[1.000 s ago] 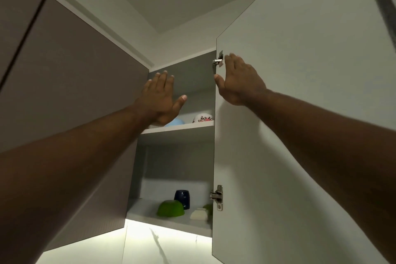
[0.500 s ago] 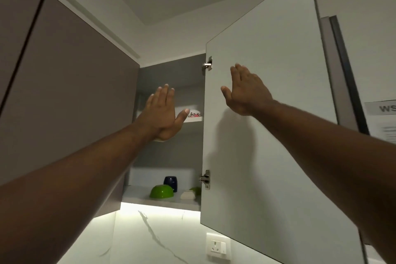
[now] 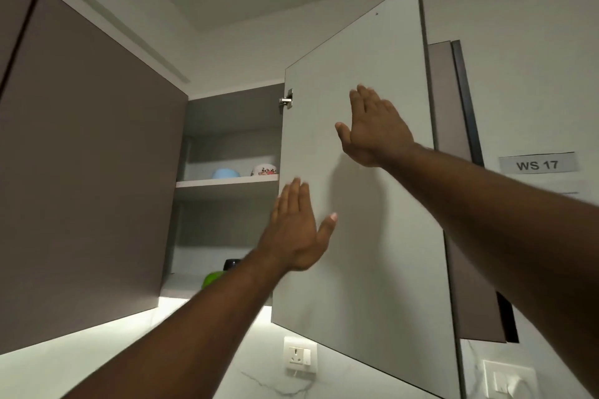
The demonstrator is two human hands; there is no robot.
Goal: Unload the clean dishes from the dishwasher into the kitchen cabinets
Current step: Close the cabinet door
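Inside the open cabinet [image 3: 227,146], a blue bowl [image 3: 226,173] and a flowered bowl [image 3: 264,169] sit on the upper shelf. The left hand [image 3: 293,230] has dropped from that shelf, flat-fingered and empty. The right hand [image 3: 372,129] has slid along the door [image 3: 382,236], palm flat, fingers together. That bowl looks stowed; closing likely comes next.

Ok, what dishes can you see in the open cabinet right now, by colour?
Blue bowl: 1
Floral white bowl: 1
Green bowl: 1, partly behind the left arm
Dark cup: 1
Total: 4 visible
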